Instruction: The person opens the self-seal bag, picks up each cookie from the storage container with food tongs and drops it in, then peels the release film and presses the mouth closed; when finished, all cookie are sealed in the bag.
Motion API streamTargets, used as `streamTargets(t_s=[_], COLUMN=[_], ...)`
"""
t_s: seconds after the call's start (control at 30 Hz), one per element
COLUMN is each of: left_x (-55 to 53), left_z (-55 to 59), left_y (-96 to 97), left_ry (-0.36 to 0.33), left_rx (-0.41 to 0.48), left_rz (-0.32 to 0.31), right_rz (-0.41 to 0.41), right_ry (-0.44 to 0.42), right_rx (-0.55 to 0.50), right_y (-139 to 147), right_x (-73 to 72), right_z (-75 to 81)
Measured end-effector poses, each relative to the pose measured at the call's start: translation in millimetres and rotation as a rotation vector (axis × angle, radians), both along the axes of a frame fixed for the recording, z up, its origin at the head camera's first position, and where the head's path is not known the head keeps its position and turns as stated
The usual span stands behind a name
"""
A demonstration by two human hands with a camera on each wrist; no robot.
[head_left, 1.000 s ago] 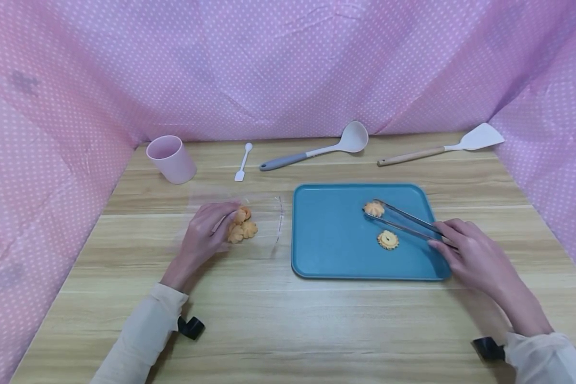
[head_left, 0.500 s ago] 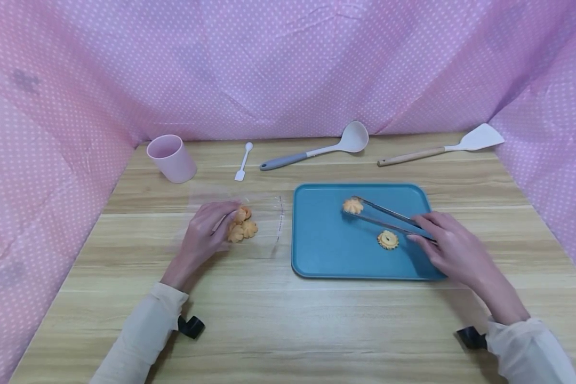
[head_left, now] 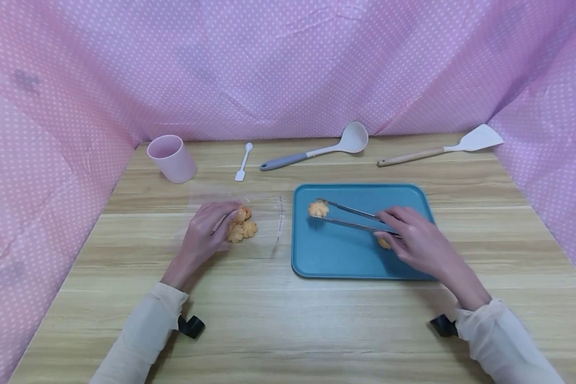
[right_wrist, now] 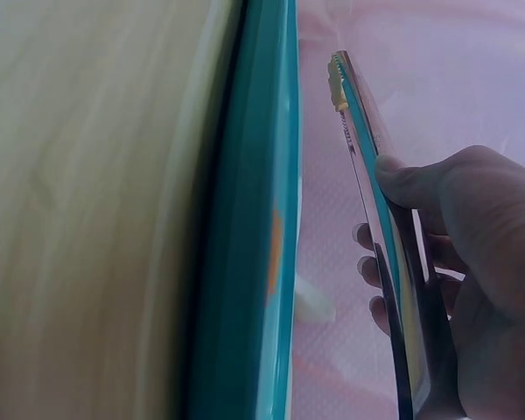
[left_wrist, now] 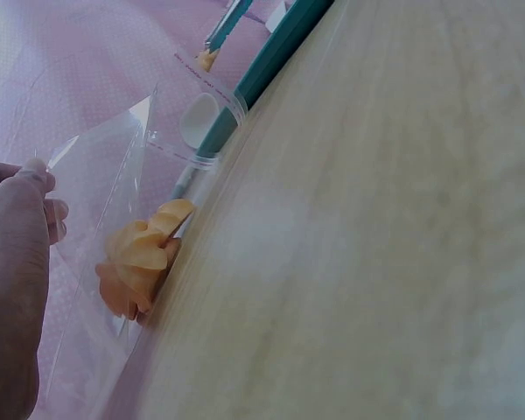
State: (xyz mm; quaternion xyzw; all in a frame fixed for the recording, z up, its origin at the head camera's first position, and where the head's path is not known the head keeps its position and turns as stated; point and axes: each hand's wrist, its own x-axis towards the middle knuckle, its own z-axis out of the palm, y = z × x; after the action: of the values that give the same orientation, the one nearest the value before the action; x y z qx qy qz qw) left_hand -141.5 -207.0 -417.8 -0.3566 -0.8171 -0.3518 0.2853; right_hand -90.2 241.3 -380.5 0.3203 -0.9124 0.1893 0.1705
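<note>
My right hand (head_left: 415, 240) grips metal tongs (head_left: 352, 224), whose tips pinch a flower-shaped cookie (head_left: 319, 208) over the left part of the blue tray (head_left: 336, 261). In the right wrist view the tongs (right_wrist: 394, 254) and the pinched cookie (right_wrist: 337, 83) stand above the tray's rim. A second cookie (head_left: 383, 244) lies on the tray, partly hidden by the right hand. To the left, my left hand (head_left: 206, 229) pinches the upper film of a clear plastic bag (left_wrist: 105, 166), lifting it. Several cookies (left_wrist: 140, 258) lie inside the bag, near its open end facing the tray.
Along the back of the table stand a pink cup (head_left: 173, 160), a small white spoon (head_left: 243, 162), a ladle (head_left: 317, 150) with a grey handle and a white spatula (head_left: 441, 150) with a wooden handle. Pink dotted cloth (head_left: 288, 69) hangs behind and at both sides.
My right hand has moved left across the tray, carrying the cookie in the tongs toward the bag, and now partly covers the lying cookie. The left hand has stayed still.
</note>
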Motion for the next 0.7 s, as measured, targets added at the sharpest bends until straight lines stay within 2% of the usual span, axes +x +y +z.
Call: streamTargets(t_s=[0.23,0.7], left_x=[-0.3,-2.0], left_z=[0.1,-3.3], left_y=[0.1,-1.1], left_ry=[-0.009,0.016], left_rx=[-0.006,0.005], left_rz=[0.004,-0.006], right_rz=[0.047,0.124], right_ry=[0.018,-0.005], right_rx=[0.013,0.028], right_y=[-24.3,-62.7], right_x=[-7.9,-18.5], right_z=[1.1,1.7])
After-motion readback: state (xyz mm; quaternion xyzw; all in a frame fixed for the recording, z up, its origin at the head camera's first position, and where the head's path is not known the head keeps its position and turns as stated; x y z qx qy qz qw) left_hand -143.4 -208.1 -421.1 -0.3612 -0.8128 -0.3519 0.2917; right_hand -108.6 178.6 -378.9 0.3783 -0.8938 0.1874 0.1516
